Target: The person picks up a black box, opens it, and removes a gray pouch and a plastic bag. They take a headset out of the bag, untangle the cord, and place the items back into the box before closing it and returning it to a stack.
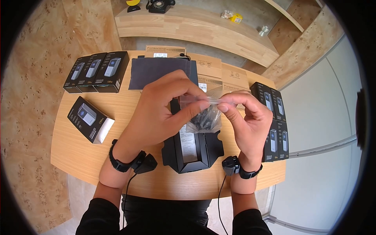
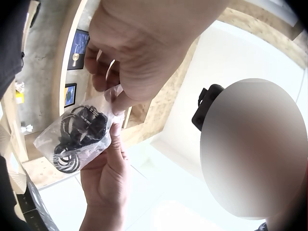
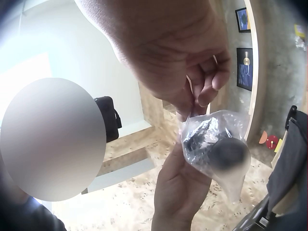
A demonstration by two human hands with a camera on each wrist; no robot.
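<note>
A clear plastic bag [image 1: 204,122] with black cables inside hangs above the table, its top edge held between both hands. My left hand [image 1: 166,103] pinches the left part of that edge between thumb and fingers; my right hand [image 1: 248,117] pinches the right part. In the left wrist view the bag [image 2: 77,134] shows coiled black cable [image 2: 67,159], with my left hand [image 2: 139,53] at its top edge. The right wrist view shows the bag [image 3: 216,139] below my right hand [image 3: 183,57]. Under the bag lies an open black box [image 1: 188,166] with a printed white slip inside.
Three upright black boxes [image 1: 96,72] stand at the back left, a tilted one [image 1: 90,119] nearer. More black boxes [image 1: 274,129] line the right edge. Brown cartons [image 1: 209,68] and a dark grey sheet [image 1: 158,73] lie at the back. Cables hang from both wrist cameras.
</note>
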